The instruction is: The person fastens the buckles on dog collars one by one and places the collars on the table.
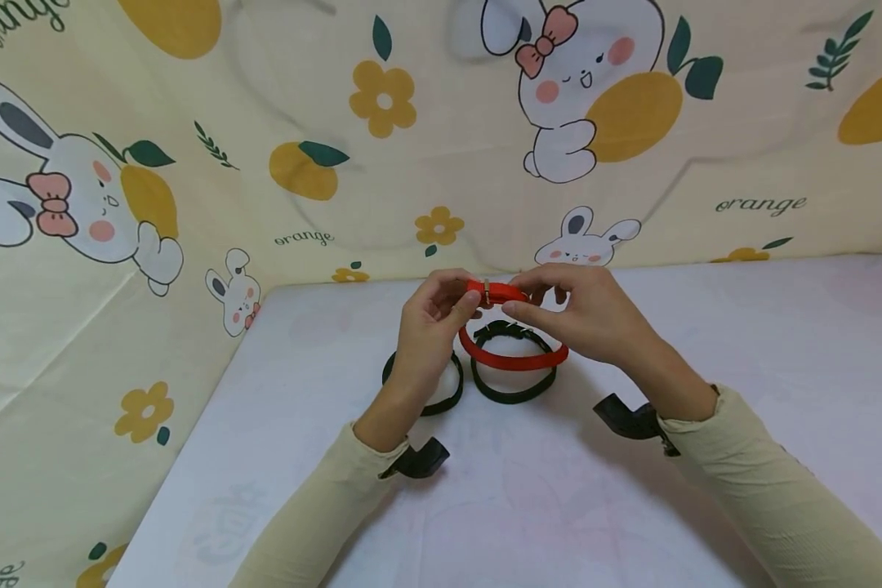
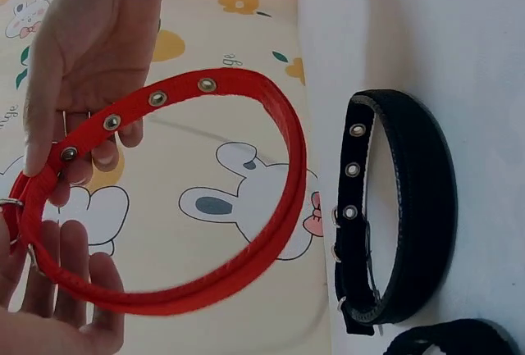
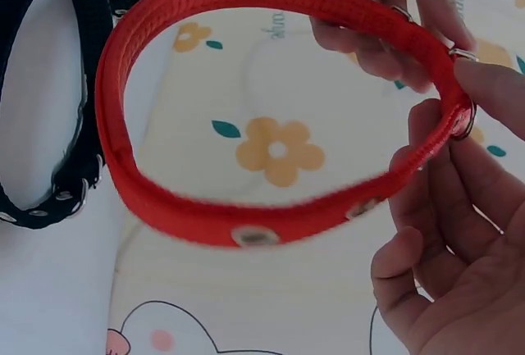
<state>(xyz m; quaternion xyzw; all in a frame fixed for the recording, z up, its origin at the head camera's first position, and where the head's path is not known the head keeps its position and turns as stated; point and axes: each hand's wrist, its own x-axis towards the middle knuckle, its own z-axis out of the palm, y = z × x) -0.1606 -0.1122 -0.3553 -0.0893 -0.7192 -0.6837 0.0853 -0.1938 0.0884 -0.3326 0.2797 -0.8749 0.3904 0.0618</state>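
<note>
Your head camera looks forward and down at the table (image 1: pixel 742 343) from some distance. Each wrist camera sits very close, facing the fingers from its own side. All three views share the red collar (image 1: pixel 513 358) (image 2: pixel 271 134) (image 3: pixel 123 125).

1. A cream cloth backdrop (image 1: pixel 441 147) hangs behind and to the left, printed with white rabbits, oranges, yellow flowers and the word "orange".
2. The cloth shows soft creases and folds.
3. A pale table surface (image 1: pixel 742 343) with faint pinkish prints meets the backdrop.
4. Light is even and soft, with mild shadows.
</note>
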